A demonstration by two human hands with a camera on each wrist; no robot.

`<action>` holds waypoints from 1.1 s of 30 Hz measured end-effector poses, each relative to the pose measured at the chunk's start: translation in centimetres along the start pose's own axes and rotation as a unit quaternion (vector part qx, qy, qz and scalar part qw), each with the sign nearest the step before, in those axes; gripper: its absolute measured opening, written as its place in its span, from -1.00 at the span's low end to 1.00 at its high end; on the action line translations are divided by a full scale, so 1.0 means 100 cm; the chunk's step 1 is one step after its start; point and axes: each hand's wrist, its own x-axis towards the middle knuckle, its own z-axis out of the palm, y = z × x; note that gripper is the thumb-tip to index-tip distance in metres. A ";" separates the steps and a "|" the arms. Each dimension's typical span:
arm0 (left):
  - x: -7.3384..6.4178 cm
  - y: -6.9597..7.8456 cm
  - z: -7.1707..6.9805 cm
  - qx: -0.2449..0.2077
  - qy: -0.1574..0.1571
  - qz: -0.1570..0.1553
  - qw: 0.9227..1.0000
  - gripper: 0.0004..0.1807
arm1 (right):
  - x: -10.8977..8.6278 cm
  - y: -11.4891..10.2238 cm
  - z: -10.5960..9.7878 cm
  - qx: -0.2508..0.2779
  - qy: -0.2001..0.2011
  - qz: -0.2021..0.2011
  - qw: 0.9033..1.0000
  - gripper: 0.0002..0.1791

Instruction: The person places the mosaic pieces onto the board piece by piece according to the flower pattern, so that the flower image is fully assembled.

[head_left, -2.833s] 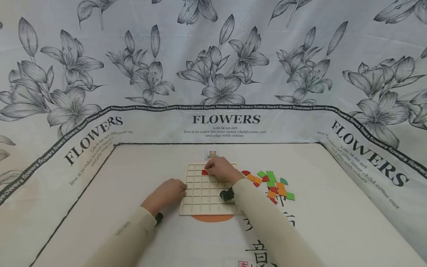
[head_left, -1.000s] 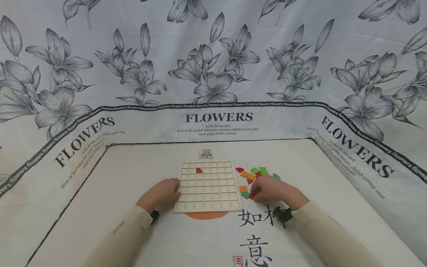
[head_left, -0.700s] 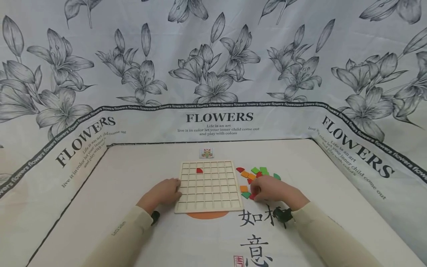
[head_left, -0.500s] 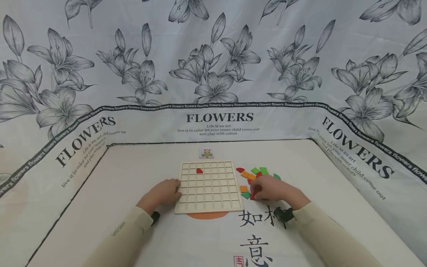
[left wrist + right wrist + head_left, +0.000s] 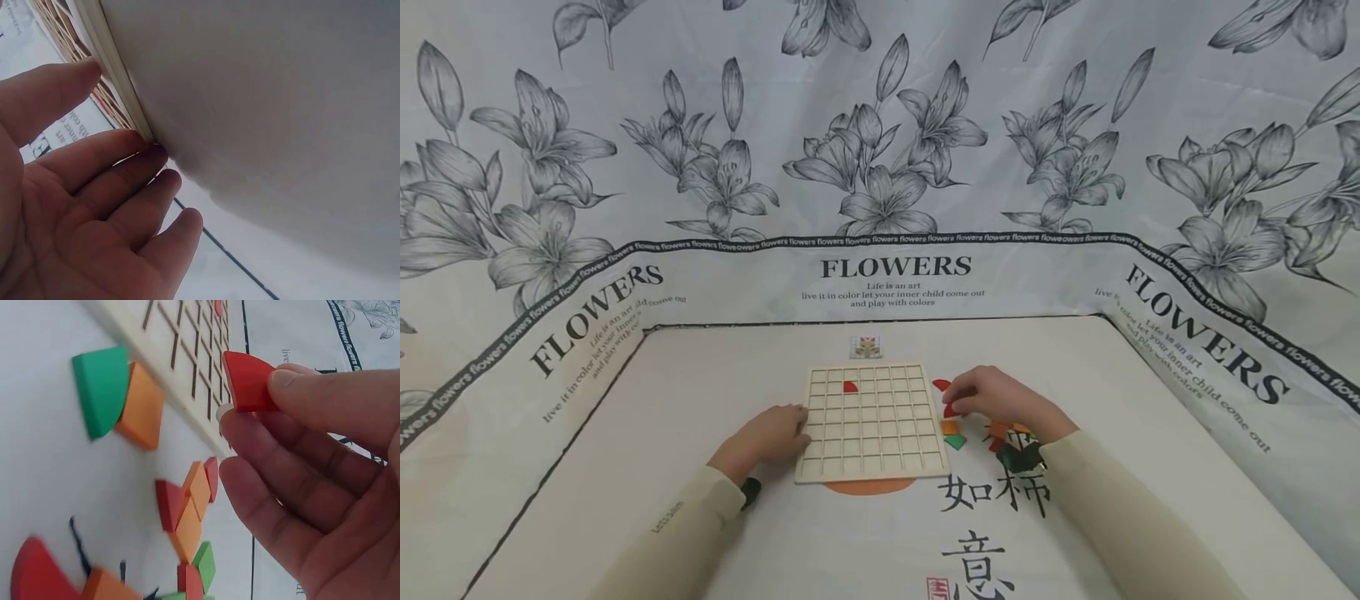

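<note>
In the head view, the right hand holds a red quarter-circle piece just beside the right edge of the wooden grid board, which lies on the counter. In the left wrist view, the left hand has its fingers loosely extended, tips touching the board's edge. In the right wrist view, thumb and fingers pinch the flat, smooth piece: square corner low, visible sharp tip upward, curve facing upper right, long axis slanting from upper left to lower right, partly thumb-covered.
</note>
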 end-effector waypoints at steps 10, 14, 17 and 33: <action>0.002 -0.001 0.002 0.002 0.005 0.000 1.000 -0.88 | 0.032 -0.014 0.006 0.043 0.025 0.018 0.999 -0.84; 0.003 -0.001 0.003 0.001 0.007 -0.003 1.000 -0.89 | 0.043 -0.018 0.008 0.048 0.039 0.008 0.998 -0.81; 0.003 -0.001 0.004 -0.003 0.008 -0.008 1.000 -0.89 | 0.051 -0.018 0.011 0.054 0.052 -0.008 0.997 -0.80; 0.005 0.002 0.003 -0.017 0.003 -0.025 1.000 -0.74 | 0.092 -0.031 0.026 0.098 0.072 -0.015 0.992 -0.86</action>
